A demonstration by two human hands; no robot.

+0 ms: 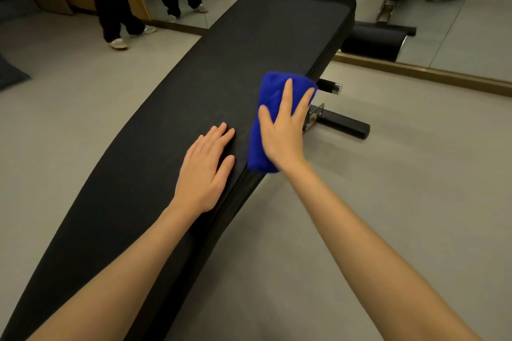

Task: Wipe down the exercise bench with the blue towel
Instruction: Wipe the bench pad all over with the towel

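The fingers of the right hand are straight and spread apart, and they lie flat on top of the blue towel. The thumb points away to the left side. The palm presses on the towel from above; nothing is pinched. The towel is folded into a long narrow shape and lies along the right edge of the exercise bench, about at the middle of its length. Its outline is a little blurred.

The fingers of the left hand are also straight, but close together, with the thumb a bit apart. This hand rests flat on the black pad, just beside the towel, and I cannot see that it touches the cloth. Both forearms are bare.

Under the right edge of the bench a short chrome pin sticks out, and a black foot bar rests on the grey floor. Beyond the far end stands a mirror wall. At the far left another person's legs in dark trousers stand on the floor.
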